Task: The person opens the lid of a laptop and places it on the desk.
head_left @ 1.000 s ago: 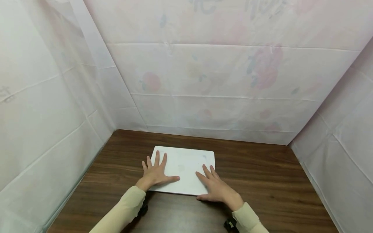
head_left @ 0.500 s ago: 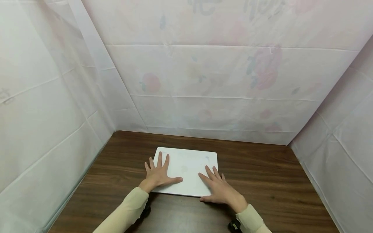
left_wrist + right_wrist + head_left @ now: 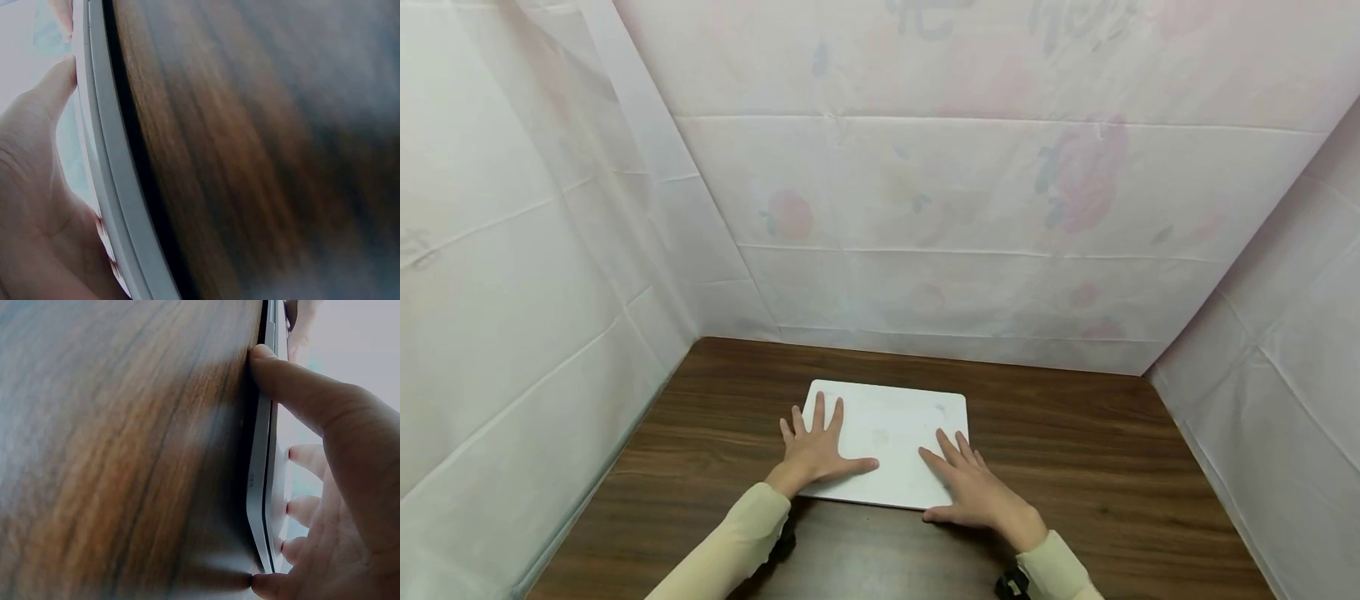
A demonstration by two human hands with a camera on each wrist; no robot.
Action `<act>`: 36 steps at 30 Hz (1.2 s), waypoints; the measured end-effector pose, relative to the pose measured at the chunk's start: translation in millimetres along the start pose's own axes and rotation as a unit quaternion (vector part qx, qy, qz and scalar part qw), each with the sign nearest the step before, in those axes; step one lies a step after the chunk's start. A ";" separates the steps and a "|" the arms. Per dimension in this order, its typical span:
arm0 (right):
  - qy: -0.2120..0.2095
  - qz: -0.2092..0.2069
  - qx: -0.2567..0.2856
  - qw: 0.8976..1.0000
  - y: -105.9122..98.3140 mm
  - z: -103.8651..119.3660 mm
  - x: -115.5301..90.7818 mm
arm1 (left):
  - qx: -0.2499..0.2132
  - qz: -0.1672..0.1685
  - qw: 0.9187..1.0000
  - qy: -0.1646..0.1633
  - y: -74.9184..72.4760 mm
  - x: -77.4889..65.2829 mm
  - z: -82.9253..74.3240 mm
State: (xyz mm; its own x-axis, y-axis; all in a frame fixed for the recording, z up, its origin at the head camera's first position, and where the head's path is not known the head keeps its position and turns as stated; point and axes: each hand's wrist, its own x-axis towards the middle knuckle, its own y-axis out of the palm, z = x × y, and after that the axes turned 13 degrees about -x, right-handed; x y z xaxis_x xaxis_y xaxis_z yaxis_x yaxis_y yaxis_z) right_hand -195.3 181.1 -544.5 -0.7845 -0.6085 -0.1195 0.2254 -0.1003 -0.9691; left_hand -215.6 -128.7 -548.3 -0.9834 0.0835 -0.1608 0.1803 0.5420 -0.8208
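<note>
A closed white laptop [image 3: 891, 425] lies flat on the wooden table, a faint mark at the middle of its lid. My left hand [image 3: 816, 454] rests spread on the lid's left part, its fingers straight. The left wrist view has the thumb [image 3: 56, 84] lying on the lid beside the front edge. Over the laptop's front right corner is my right hand [image 3: 973, 487], fingers extended. In the right wrist view its thumb [image 3: 275, 372] touches the front edge, several fingertips [image 3: 300, 509] press the lid, and one finger reaches past the side edge.
The brown wooden table [image 3: 1075, 467] extends on all sides of the laptop. Pale printed fabric [image 3: 925, 208] hangs behind it, with more white sheeting [image 3: 512, 292] at the left and right. Dark wrist devices [image 3: 1011, 583] sit under both sleeves.
Both hands and the laptop under them have slid a little to the right, and very slightly toward me. The spread of the fingers looks the same.
</note>
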 end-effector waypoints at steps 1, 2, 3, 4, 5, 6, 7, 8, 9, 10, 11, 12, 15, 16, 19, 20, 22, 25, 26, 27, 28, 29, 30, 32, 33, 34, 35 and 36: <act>0.000 0.000 0.000 1.000 0.2 -0.4 -0.4 | -0.001 0.001 1.000 0.000 0.6 0.3 -0.2; 0.001 -0.001 0.001 1.000 0.2 -0.7 -0.7 | -0.002 0.001 1.000 0.000 1.1 0.6 -0.5; 0.002 -0.002 0.002 1.000 0.3 -0.9 -1.0 | -0.003 0.001 1.000 0.000 1.5 0.8 -0.8; 0.002 -0.002 0.005 1.000 0.2 -1.0 -1.3 | -0.006 0.001 1.000 0.000 1.7 0.8 -1.3; 0.002 -0.002 0.008 1.000 0.2 -1.0 -1.4 | -0.005 0.002 1.000 -0.001 1.7 0.9 -1.7; 0.001 -0.002 0.010 1.000 0.0 -0.9 -1.5 | -0.005 0.002 1.000 -0.003 1.6 0.9 -2.1; 0.001 -0.002 0.010 1.000 0.0 -1.2 -1.9 | -0.005 0.002 1.000 -0.004 1.9 0.7 -2.5; 0.001 -0.002 0.011 1.000 -0.1 -1.4 -2.3 | -0.007 0.003 1.000 -0.005 2.1 0.6 -3.0; 0.001 -0.001 0.010 1.000 0.0 -1.7 -2.5 | -0.009 0.003 1.000 -0.005 2.2 0.6 -3.4; 0.001 -0.001 0.010 1.000 0.2 -2.1 -2.6 | -0.010 0.003 1.000 -0.006 2.4 0.6 -3.6; 0.001 -0.002 0.009 1.000 0.2 -2.4 -2.7 | -0.008 0.003 1.000 -0.007 2.6 0.7 -3.6; 0.001 -0.002 0.009 1.000 0.2 -2.8 -2.9 | -0.007 0.003 1.000 -0.008 2.9 1.0 -3.6; 0.003 -0.003 0.014 1.000 0.2 -3.8 -3.6 | -0.006 0.000 1.000 -0.006 4.1 2.0 -3.8; 0.004 -0.003 0.016 1.000 0.1 -4.1 -4.0 | -0.007 0.000 1.000 -0.004 4.7 2.2 -4.1; 0.006 -0.001 0.020 1.000 -0.3 -5.1 -5.6 | -0.008 0.000 1.000 -0.001 5.5 2.4 -5.8; 0.006 -0.001 0.020 1.000 -0.4 -5.4 -6.1 | -0.008 0.002 1.000 -0.002 5.7 2.5 -6.5; 0.005 -0.001 0.020 1.000 -1.1 -6.0 -7.0 | -0.010 0.001 1.000 -0.003 5.7 2.4 -8.0; 0.003 -0.004 0.020 1.000 -2.3 -6.7 -8.0 | -0.013 -0.003 1.000 -0.003 6.2 2.8 -9.2; 0.003 -0.004 0.020 1.000 -2.6 -7.0 -8.4 | -0.014 -0.002 1.000 -0.003 6.7 3.1 -9.4; 0.003 -0.004 0.018 1.000 -2.8 -7.3 -8.8 | -0.016 -0.001 1.000 -0.004 7.4 3.3 -9.5; 0.003 -0.005 0.017 1.000 -3.0 -7.6 -9.1 | -0.018 0.000 1.000 -0.004 8.1 3.6 -9.5; 0.003 -0.005 0.017 1.000 -3.1 -7.9 -9.5 | -0.020 -0.001 1.000 -0.002 8.3 3.4 -9.8; 0.004 -0.004 0.018 1.000 -3.1 -8.2 -9.9 | -0.022 -0.001 1.000 -0.001 8.6 3.1 -10.3; 0.005 -0.003 0.016 1.000 -2.6 -9.1 -10.7 | -0.023 0.000 1.000 -0.002 8.9 2.1 -11.8; 0.006 -0.002 0.017 1.000 -2.3 -9.6 -11.2 | -0.024 -0.003 1.000 -0.001 8.9 1.6 -12.6; 0.006 -0.001 0.018 1.000 -2.1 -10.1 -11.7 | -0.022 -0.003 1.000 -0.001 8.7 0.8 -13.9; 0.007 -0.001 0.019 1.000 -1.8 -10.6 -12.4 | -0.020 -0.003 1.000 0.000 8.8 0.2 -14.9; 0.008 0.000 0.020 1.000 -1.5 -11.2 -13.0 | -0.019 -0.002 1.000 -0.001 9.3 0.1 -15.6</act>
State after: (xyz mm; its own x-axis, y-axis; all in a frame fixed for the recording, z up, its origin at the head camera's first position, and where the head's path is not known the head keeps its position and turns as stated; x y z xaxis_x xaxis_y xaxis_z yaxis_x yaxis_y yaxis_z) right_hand -192.0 198.0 -544.0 -0.7941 -0.5953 -0.1227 0.2473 -0.1320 -0.9599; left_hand -214.4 -110.6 -547.4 -0.9841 0.0790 -0.1589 0.1753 0.5737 -0.8001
